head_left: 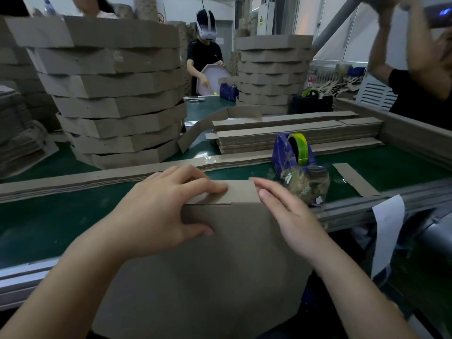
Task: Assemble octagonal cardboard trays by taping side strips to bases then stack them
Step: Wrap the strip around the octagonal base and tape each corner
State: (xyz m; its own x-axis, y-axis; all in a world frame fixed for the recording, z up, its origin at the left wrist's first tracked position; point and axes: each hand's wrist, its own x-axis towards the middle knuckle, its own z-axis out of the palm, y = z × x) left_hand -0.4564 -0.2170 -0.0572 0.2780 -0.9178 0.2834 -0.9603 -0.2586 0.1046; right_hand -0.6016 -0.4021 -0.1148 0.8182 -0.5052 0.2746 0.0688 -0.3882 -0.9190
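The tray (220, 265) stood tilted at the near edge of the table (49, 223); I judged it light, stiff board, apt to crease at folds. My left hand (159, 211) gripped its top strip; my right hand (291, 216) pressed flat-fingered against the corner, near the tape dispenser (293, 150).

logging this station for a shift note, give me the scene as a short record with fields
workpiece: cardboard tray, base facing the camera, at the near edge of the green table
left hand: fingers curled over the side strip at the tray's top edge, thumb on the base
right hand: straight fingers against the strip's right corner
tape dispenser: blue, green roll, on the table right of the tray
flat strips: piled behind the dispenser
tray stacks: tall stack far left, second stack far centre
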